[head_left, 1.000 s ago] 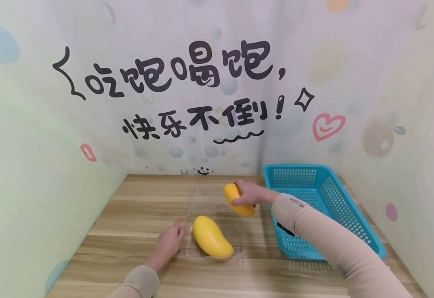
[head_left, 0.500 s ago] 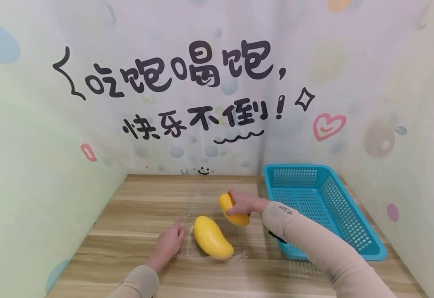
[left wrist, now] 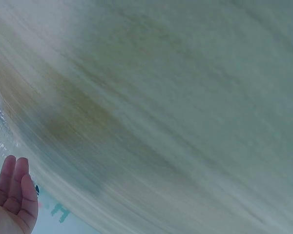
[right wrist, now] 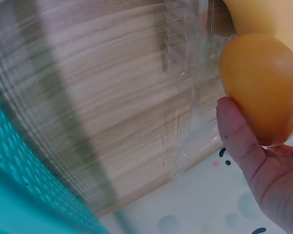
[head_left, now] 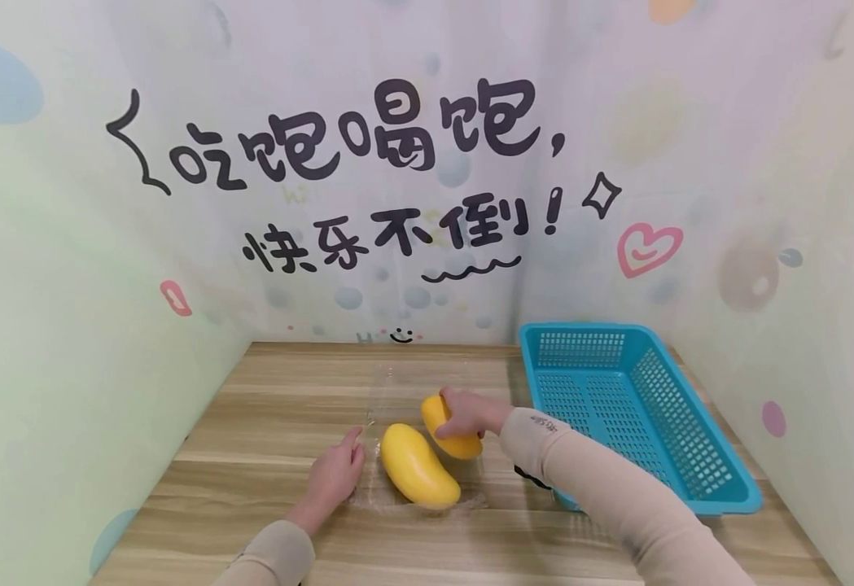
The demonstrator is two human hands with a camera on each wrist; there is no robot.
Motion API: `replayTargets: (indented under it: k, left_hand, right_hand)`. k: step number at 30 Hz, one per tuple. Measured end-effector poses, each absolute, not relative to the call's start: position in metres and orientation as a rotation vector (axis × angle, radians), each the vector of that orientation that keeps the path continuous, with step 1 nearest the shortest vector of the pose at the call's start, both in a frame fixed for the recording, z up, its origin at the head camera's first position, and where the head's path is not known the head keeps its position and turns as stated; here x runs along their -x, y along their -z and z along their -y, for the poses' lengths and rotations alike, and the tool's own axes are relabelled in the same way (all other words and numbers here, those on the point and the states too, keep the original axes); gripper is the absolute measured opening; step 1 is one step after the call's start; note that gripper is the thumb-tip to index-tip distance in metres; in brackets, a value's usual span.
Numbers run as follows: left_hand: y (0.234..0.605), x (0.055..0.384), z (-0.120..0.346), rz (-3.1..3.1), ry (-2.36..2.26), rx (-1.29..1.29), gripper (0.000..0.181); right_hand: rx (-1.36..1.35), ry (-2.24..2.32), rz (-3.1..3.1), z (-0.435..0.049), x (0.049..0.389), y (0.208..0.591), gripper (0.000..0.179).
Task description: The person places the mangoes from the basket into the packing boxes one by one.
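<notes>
A clear plastic clamshell box [head_left: 405, 389] lies unfolded on the wooden table. One yellow mango [head_left: 416, 467] rests in its near half. My right hand [head_left: 468, 413] grips a second, orange-yellow mango [right wrist: 261, 87], thumb on one side, just above the box and close to the first mango. Whether the two mangoes touch cannot be told. At the box's left edge is my left hand [head_left: 335, 472], index finger stretched forward beside the rim. The left wrist view shows its fingers [left wrist: 15, 190] loosely extended, with nothing visible between them.
A blue perforated basket [head_left: 712, 423] stands at the right on the table [head_left: 265, 407], partly behind my right sleeve [head_left: 602, 488]. A printed curtain [head_left: 309, 309] closes off the back, and pale walls flank both sides.
My right hand has carried its mango left, nearer and down, from above the box's right side to beside the other mango. The left hand and the mango in the box have stayed put.
</notes>
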State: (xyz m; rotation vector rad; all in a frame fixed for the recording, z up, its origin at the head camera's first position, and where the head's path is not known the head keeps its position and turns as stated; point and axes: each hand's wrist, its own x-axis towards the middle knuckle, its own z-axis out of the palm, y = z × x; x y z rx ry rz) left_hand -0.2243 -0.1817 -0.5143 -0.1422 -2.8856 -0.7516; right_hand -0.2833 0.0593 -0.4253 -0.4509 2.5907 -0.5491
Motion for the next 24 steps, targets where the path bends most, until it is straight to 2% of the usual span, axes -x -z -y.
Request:
replayTargets:
  k: [24]
  left_hand:
    - [0.515, 0.223, 0.181, 2.863, 0.730, 0.155, 0.037]
  right_hand:
    - [0.415, 0.583, -2.562, -0.041, 0.275, 0.449, 0.076]
